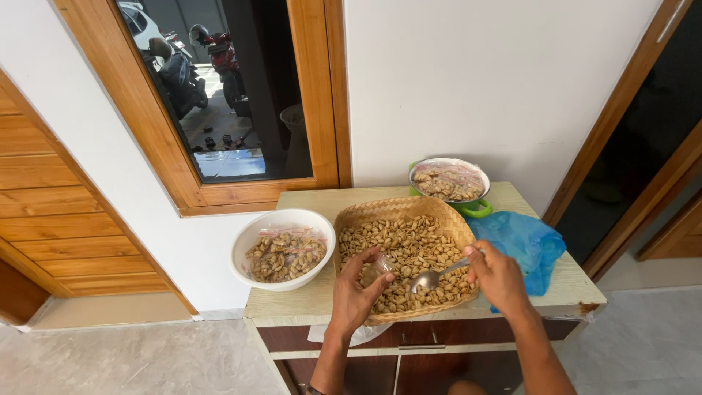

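You get bright, even daylight here, strongest outside the window (219, 88), where the pavement glares white. The wall (475, 80) is evenly lit; soft shadows lie under the bowl (281, 249). Focus is sharp throughout, though the wide lens bends door frames at the edges.

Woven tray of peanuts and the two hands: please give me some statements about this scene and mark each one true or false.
1. The right hand holds a metal spoon over the woven tray. True.
2. The left hand is empty. False: its grip is on a small clear plastic bag.
3. The white bowl stands left of the tray. True.
4. The green-handled bowl is empty. False: it holds packed bags of peanuts.
5. A blue plastic bag lies right of the tray. True.
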